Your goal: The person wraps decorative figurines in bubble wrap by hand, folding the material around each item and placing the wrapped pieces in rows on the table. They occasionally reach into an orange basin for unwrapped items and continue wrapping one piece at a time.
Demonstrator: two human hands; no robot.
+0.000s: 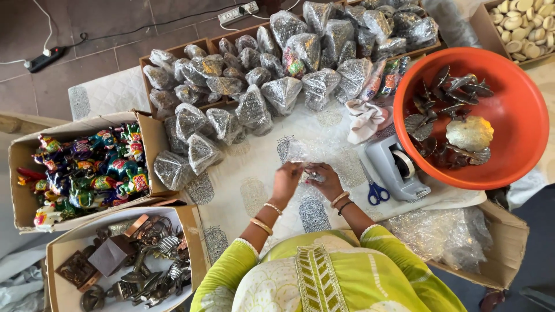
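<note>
both hands meet over the middle of the printed white cloth (pixel 254 190) that covers the worktop. the left hand (pixel 287 180) has its fingers curled down onto a sheet of clear bubble wrap (pixel 309 153), gripping its near edge. the right hand (pixel 326 180) is closed around a small item (pixel 314 177) swaddled in that same wrap; it looks like a little metal piece, though the plastic blurs it too much to be sure. the two hands touch each other at the fingertips, with the wrap spreading away from them toward the far side of the cloth.

just right of the right hand lie blue-handled scissors (pixel 376 190), and beside those stands a grey tape dispenser (pixel 396 167). a crumpled white rag (pixel 365 118) sits beyond the dispenser. at the right edge of the worktop an orange basin (pixel 520 133) holds dark metal figures and one pale shell-shaped piece. across the far edge, cardboard trays (pixel 173 52) are heaped with wrapped bundles (pixel 277 92), some spilling onto the cloth. at the left edge a cardboard box (pixel 20 190) is packed with brightly painted elephant figurines (pixel 92 173), and nearer the person another box (pixel 191 242) holds bronze-coloured metal ornaments. a carton at the near right corner holds more bubble wrap (pixel 445 231).
</note>
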